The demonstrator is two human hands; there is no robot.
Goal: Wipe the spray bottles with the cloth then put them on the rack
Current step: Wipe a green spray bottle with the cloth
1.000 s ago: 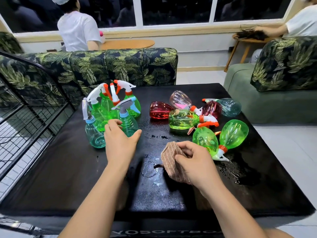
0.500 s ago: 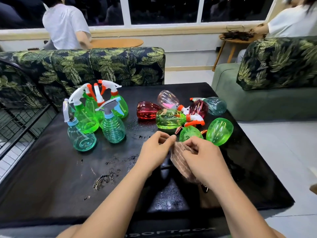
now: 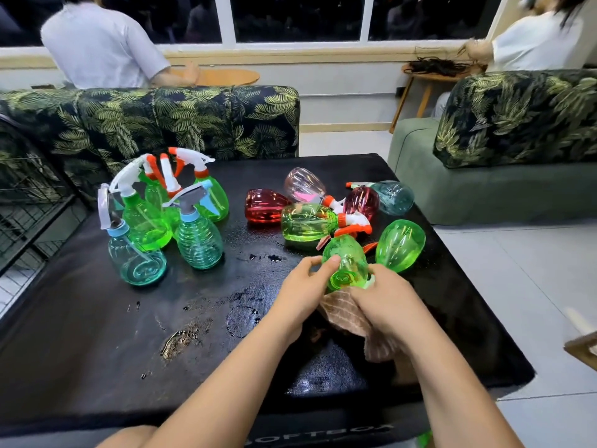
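Observation:
A green spray bottle is lifted off the black table between both hands, its base toward me. My left hand grips its left side, thumb on top. My right hand holds its right side together with the brown striped cloth, which hangs under the bottle. Several upright green and teal spray bottles stand grouped at the left. Several green, red, pink and teal bottles lie on their sides at the right. A black wire rack stands beyond the table's left edge.
Water patches wet the table in front of my left arm. A leaf-print sofa runs behind the table, another sofa sits at the right. Two people in white shirts sit at the window side.
My left hand left the upright bottles and came across to the cloth. Both hands then picked up a lying green bottle, with the cloth now under it.

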